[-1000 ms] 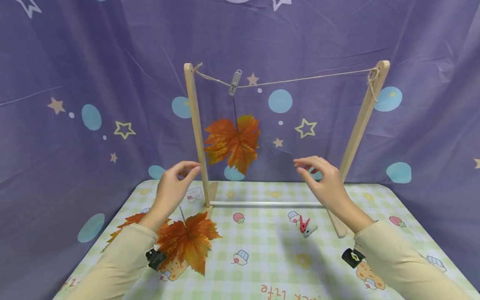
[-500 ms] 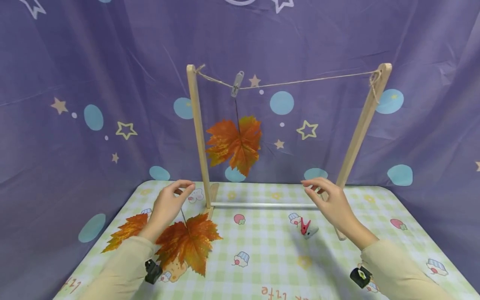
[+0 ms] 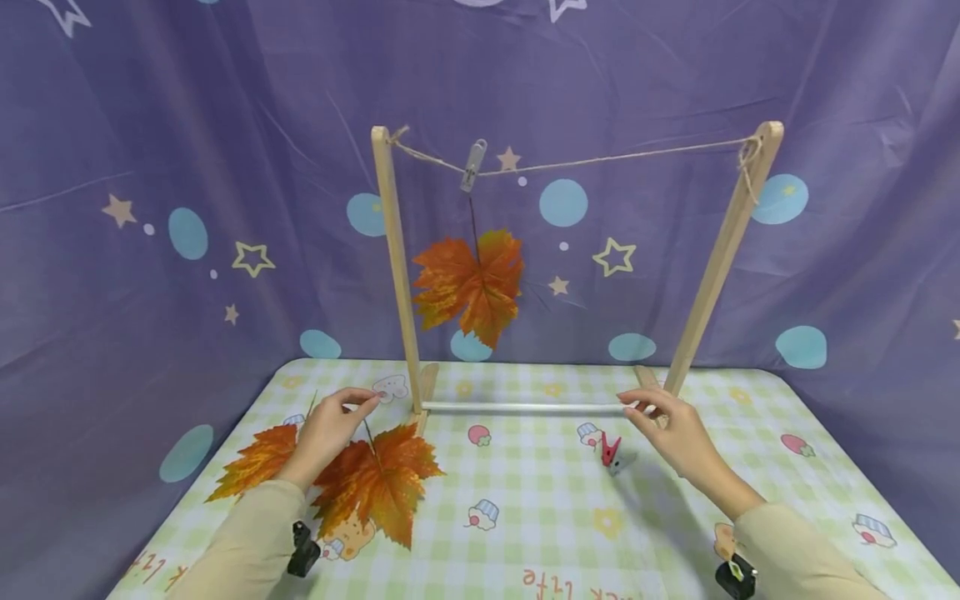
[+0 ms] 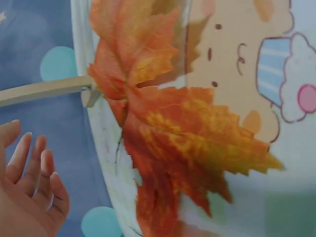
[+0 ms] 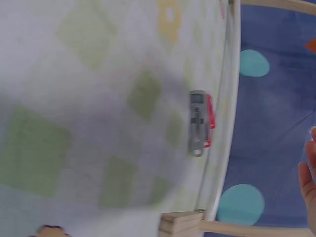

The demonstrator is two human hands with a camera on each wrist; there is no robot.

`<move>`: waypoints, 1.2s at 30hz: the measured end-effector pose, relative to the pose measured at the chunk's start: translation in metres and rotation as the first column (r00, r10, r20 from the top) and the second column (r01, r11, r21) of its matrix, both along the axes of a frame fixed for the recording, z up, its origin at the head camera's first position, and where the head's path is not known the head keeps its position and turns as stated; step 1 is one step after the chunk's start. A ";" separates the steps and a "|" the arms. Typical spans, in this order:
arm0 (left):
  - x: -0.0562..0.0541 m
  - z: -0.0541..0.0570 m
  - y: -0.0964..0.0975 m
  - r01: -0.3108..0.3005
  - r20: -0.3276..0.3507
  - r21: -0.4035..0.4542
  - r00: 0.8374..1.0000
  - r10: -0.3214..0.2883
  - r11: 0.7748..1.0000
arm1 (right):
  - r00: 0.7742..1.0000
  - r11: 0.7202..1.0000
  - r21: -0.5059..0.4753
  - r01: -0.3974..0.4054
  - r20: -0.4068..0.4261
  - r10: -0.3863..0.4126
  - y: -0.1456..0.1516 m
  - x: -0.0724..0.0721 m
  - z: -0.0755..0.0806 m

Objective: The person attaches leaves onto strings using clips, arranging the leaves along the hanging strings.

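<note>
The left hand point(image 3: 328, 432) and right hand point(image 3: 678, 435), fingers loosely bent, held nothing above the table point(image 3: 547, 492), where an artificial maple leaf point(image 3: 382, 483) lay near the left one, seemingly light and pliable, best pinched by its thin stem point(image 3: 369, 435).

Purple curtain point(image 3: 675, 75) w/ soft folds behind far edge of table point(image 3: 532, 467), also along L & R edges; print: stars point(image 3: 118, 211), teal blobs point(image 3: 563, 202), wht dots point(image 3: 522, 182). Table cover point(image 3: 547, 533) grn/wht check w/ cupcakes point(image 3: 483, 515), strawberries point(image 3: 797, 448), yel. flowers point(image 3: 608, 522); orange lettering point(image 3: 556, 585) upside down, nr side. Far corners rounded. Soft shadow point(image 3: 660, 512), R half.
</note>
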State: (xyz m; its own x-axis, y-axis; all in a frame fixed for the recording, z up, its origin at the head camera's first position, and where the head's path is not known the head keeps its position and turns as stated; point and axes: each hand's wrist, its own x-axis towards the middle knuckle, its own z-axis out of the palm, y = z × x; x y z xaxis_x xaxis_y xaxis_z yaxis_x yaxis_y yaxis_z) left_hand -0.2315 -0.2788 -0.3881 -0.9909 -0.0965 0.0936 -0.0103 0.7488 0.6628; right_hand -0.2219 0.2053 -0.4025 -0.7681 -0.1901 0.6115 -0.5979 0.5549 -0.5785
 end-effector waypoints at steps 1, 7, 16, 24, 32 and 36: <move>-0.001 -0.003 -0.001 0.005 0.015 0.000 1.000 -0.005 1.000 | 1.000 1.000 0.004 0.003 0.010 -0.003 0.001 0.000 -0.003; -0.007 -0.015 -0.001 0.014 0.076 -0.030 0.997 -0.012 0.999 | 0.997 0.999 0.034 0.008 0.083 -0.011 0.008 -0.002 -0.020; -0.018 -0.025 -0.001 -0.043 0.092 -0.025 0.995 0.045 0.999 | 0.989 0.995 0.094 -0.022 0.147 0.008 0.017 -0.005 -0.036; -0.021 -0.029 -0.014 -0.072 0.184 -0.025 0.980 0.076 0.997 | 0.984 0.985 0.152 -0.081 0.170 0.055 0.024 -0.011 -0.045; -0.023 -0.034 -0.020 -0.077 0.240 -0.047 0.967 0.086 0.996 | 0.966 0.973 0.181 -0.145 0.239 0.100 0.029 -0.014 -0.048; -0.025 -0.037 -0.021 -0.064 0.259 -0.034 0.963 0.070 0.997 | 0.960 0.967 0.197 -0.160 0.259 0.106 0.031 -0.016 -0.049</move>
State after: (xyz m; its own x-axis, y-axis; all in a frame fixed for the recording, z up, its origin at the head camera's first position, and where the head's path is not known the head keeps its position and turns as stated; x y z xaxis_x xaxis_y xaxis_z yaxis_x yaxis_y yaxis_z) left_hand -0.2564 -0.2994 -0.4250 -0.9728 -0.1644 -0.1635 -0.2307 0.7566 0.6119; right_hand -0.2378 0.2366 -0.4515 -0.8473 -0.4061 0.3422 -0.5300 0.6066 -0.5925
